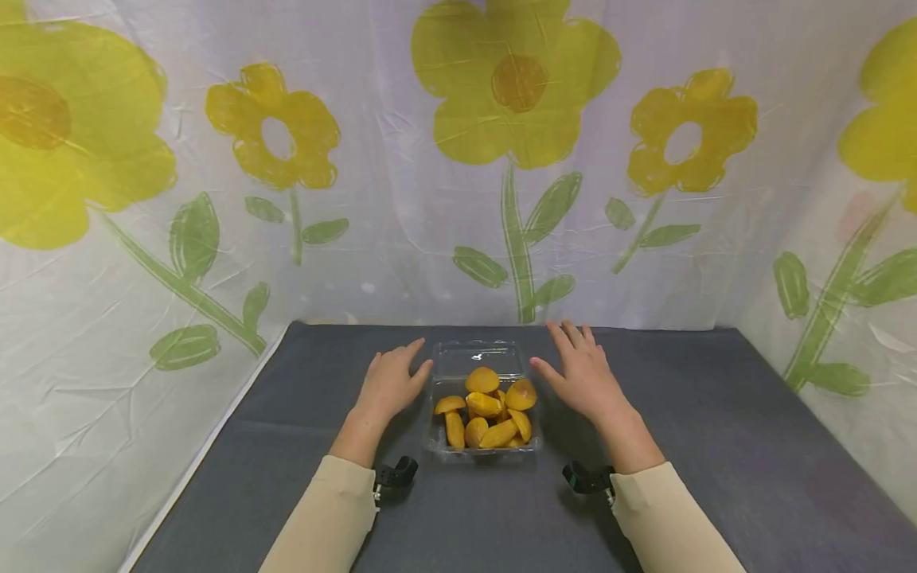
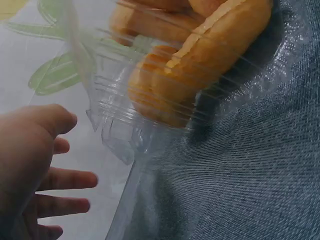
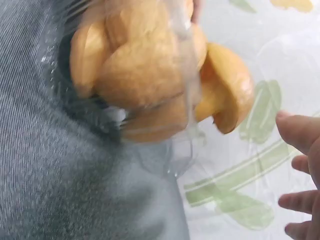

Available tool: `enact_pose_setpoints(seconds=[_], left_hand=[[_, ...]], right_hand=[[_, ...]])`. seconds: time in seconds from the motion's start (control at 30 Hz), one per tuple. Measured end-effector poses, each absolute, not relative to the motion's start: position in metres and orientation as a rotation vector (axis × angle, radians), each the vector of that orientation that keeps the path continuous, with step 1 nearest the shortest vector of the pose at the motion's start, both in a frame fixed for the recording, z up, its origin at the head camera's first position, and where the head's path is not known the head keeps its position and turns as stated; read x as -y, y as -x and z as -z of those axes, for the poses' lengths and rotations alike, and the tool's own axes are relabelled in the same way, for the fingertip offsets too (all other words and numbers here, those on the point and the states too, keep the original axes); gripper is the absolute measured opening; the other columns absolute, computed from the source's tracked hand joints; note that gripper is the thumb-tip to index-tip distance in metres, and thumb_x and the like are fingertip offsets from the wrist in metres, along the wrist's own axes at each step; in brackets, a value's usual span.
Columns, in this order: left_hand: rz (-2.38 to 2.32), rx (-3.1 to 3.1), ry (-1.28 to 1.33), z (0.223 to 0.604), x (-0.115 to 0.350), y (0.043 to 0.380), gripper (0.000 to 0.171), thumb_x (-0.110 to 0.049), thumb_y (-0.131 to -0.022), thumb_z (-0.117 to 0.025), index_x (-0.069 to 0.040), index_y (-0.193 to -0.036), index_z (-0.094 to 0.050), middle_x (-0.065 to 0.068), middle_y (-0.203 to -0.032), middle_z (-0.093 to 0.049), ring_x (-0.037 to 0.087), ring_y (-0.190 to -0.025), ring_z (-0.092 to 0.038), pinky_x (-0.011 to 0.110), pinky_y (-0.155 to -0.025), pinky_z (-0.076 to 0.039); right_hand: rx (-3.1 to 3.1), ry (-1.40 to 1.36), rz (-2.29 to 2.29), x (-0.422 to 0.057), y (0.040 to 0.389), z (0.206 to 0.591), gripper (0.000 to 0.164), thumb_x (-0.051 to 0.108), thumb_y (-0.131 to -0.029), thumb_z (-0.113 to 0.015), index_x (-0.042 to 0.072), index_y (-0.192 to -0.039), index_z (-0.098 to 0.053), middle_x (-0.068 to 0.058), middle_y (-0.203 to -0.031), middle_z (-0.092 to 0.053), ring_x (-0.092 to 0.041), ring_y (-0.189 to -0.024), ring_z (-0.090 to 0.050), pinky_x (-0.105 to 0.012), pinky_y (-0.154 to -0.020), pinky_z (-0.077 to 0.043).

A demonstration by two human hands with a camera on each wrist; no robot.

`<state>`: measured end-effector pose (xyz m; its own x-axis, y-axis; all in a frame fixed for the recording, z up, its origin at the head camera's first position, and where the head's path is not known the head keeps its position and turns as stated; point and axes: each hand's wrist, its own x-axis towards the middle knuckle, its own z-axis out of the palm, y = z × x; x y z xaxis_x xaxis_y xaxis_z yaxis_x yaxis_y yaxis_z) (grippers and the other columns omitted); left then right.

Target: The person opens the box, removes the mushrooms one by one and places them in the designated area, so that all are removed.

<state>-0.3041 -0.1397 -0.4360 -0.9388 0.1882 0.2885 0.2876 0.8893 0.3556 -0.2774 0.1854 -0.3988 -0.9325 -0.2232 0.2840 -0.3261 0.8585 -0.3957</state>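
Though holding nothing, flanks the clear container of mushrooms on the counter with left hand and right hand, loosely spread, about equally near, across an unfolded length running near to far.

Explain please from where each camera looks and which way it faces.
Head: worn on the head, facing forward and down at the box of mushrooms; left hand, right hand and sleeves show.
Left wrist: worn there, facing forward past the box; the left hand shows at the picture's left.
Right wrist: worn there, facing forward past the box; the right hand shows at the picture's right.
Shared: both wrist views show the box, mushrooms, dark cloth and flowered curtain.
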Motion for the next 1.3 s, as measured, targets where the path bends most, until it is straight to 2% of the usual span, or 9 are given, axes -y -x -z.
enact_pose_setpoints(seconds=[0.23,0.4,0.5,0.63,0.77,0.93,1.07,1.3], left_hand=[[0.739,2.875,0.440,0.437,0.136,0.299,0.053,-0.034,-0.106,-0.059,-0.006,-0.151,-0.052,0.016,-0.140,-0.062,0.034,-0.126,-0.060,0.063,-0.119,-0.025],[0.768,2.913,0.498,0.437,0.132,0.298,0.049,-0.033,-0.106,-0.059,-0.006,-0.147,-0.057,0.015,-0.143,-0.060,0.035,-0.128,-0.059,0.058,-0.115,-0.037],[0.759,2.929,0.517,0.437,0.131,0.298,0.047,-0.034,-0.107,-0.058,-0.005,-0.144,-0.060,0.015,-0.142,-0.060,0.035,-0.130,-0.057,0.055,-0.110,-0.045],[0.755,2.946,0.536,0.439,0.130,0.299,0.048,-0.035,-0.107,-0.057,-0.003,-0.142,-0.061,0.016,-0.140,-0.061,0.036,-0.131,-0.056,0.054,-0.109,-0.046],[0.735,2.963,0.545,0.441,0.129,0.299,0.050,-0.037,-0.108,-0.056,-0.003,-0.143,-0.060,0.016,-0.141,-0.061,0.035,-0.131,-0.056,0.053,-0.109,-0.046],[0.716,2.974,0.537,0.442,0.128,0.300,0.050,-0.038,-0.108,-0.055,-0.003,-0.143,-0.061,0.016,-0.141,-0.060,0.035,-0.132,-0.055,0.054,-0.109,-0.046],[0.721,2.976,0.547,0.444,0.129,0.301,0.051,-0.039,-0.108,-0.055,-0.004,-0.144,-0.060,0.016,-0.142,-0.060,0.035,-0.132,-0.055,0.054,-0.109,-0.046],[0.726,2.975,0.552,0.445,0.130,0.300,0.051,-0.039,-0.108,-0.055,-0.004,-0.144,-0.060,0.015,-0.143,-0.060,0.035,-0.133,-0.054,0.054,-0.110,-0.045]], right_hand=[[2.886,-0.529,-0.766,-0.181,0.274,0.396,0.073,0.040,-0.103,-0.063,0.009,-0.162,-0.033,-0.025,-0.160,-0.033,-0.047,-0.142,-0.038,-0.067,-0.109,-0.038],[2.932,-0.575,-0.824,-0.181,0.274,0.396,0.065,0.040,-0.103,-0.064,0.010,-0.156,-0.044,-0.023,-0.153,-0.045,-0.043,-0.135,-0.048,-0.063,-0.105,-0.044],[2.937,-0.635,-0.895,-0.181,0.274,0.396,0.055,0.038,-0.102,-0.066,0.008,-0.148,-0.055,-0.019,-0.142,-0.056,-0.039,-0.129,-0.054,-0.060,-0.103,-0.047],[2.955,-0.711,-1.021,-0.182,0.273,0.396,0.036,0.034,-0.102,-0.066,0.010,-0.130,-0.069,-0.006,-0.123,-0.068,-0.031,-0.117,-0.062,-0.053,-0.097,-0.053],[2.979,-0.752,-1.146,-0.184,0.273,0.395,0.030,0.034,-0.099,-0.071,0.014,-0.122,-0.073,0.000,-0.116,-0.068,-0.029,-0.113,-0.063,-0.049,-0.092,-0.055],[2.990,-0.838,-1.226,-0.185,0.274,0.396,0.045,0.025,-0.090,-0.082,0.008,-0.129,-0.070,-0.005,-0.121,-0.065,-0.038,-0.120,-0.058,-0.054,-0.097,-0.052],[2.980,-0.854,-1.210,-0.185,0.274,0.397,0.045,0.023,-0.090,-0.083,0.008,-0.130,-0.070,-0.005,-0.121,-0.065,-0.036,-0.120,-0.058,-0.057,-0.100,-0.050],[2.984,-0.810,-1.152,-0.182,0.272,0.396,0.041,0.026,-0.089,-0.084,0.014,-0.126,-0.071,0.000,-0.118,-0.064,-0.034,-0.117,-0.059,-0.052,-0.097,-0.051]])
